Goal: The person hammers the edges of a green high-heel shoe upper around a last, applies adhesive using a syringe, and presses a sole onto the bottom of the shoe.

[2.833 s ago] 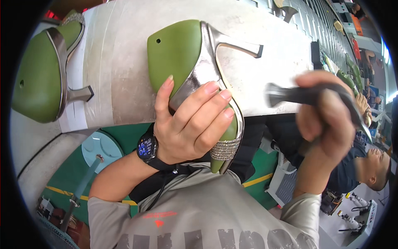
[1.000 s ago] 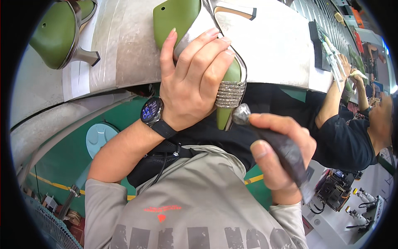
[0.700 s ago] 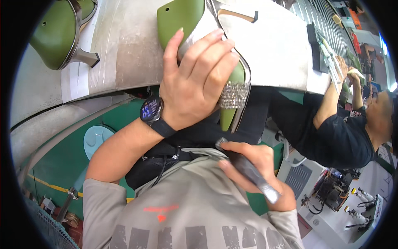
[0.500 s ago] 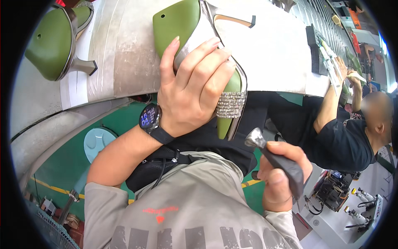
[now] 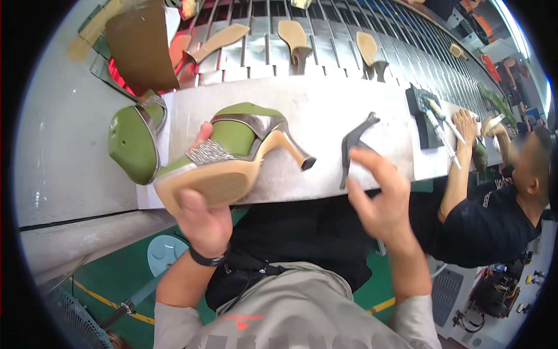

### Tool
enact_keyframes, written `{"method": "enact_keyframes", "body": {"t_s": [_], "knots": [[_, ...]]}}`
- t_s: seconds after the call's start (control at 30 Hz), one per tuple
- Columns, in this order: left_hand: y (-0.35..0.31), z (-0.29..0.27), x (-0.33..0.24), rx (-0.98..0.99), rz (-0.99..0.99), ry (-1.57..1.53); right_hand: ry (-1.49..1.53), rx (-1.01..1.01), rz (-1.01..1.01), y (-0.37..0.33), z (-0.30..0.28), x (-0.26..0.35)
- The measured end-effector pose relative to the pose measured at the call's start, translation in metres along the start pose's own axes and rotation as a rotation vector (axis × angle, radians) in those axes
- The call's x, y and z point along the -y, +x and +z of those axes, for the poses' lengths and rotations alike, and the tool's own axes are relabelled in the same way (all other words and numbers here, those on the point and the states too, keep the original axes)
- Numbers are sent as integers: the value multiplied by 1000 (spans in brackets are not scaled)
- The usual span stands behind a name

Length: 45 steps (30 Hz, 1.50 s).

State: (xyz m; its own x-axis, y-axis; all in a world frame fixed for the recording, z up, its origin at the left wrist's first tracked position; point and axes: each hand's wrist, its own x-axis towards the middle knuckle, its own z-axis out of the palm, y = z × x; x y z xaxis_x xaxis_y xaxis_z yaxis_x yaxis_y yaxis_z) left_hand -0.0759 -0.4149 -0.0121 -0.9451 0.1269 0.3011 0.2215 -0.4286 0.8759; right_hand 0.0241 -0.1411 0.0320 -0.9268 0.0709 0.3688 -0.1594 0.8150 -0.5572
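My left hand [image 5: 203, 224] is wrapped round the sole of a high-heeled sandal [image 5: 212, 180], its thumb on the tan underside. The sandal is tilted over the table's near edge, with its heel pointing right. Inside it is a green shoe last [image 5: 235, 138]; a glittery band and a dark metallic strap cross it. To the right, a dark hand tool [image 5: 350, 141] with a bent head lies on the table. My right hand [image 5: 383, 200] is open just beside it, thumb and forefinger apart; whether a fingertip touches the tool is unclear.
Another sandal on a green last [image 5: 135, 142] stands at the left. Behind the white worktop [image 5: 302, 96], several tan-soled pieces lie on a metal slatted conveyor [image 5: 261, 49]. A black box [image 5: 427, 119] with syringe-like tubes stands right, near a co-worker [image 5: 491, 209].
The sandal has turned, its tan sole now towards me, and my left hand has shifted from its top to the sole. The tool has left my right hand and lies on the worktop.
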Motion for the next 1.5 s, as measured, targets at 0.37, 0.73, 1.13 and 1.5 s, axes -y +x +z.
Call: {"method": "enact_keyframes", "body": {"t_s": [0.37,0.73,1.13,1.5], "knots": [[30,19,-61,82,-414,-1,1819,143,534,24,37,13],[39,-94,-28,-376,-84,646,222,-437,329,233,28,-109],[34,-73,-64,-446,464,963,-177,-108,389,302,-64,-189],[121,57,43,667,135,788,-775,306,654,306,-27,-300]]}}
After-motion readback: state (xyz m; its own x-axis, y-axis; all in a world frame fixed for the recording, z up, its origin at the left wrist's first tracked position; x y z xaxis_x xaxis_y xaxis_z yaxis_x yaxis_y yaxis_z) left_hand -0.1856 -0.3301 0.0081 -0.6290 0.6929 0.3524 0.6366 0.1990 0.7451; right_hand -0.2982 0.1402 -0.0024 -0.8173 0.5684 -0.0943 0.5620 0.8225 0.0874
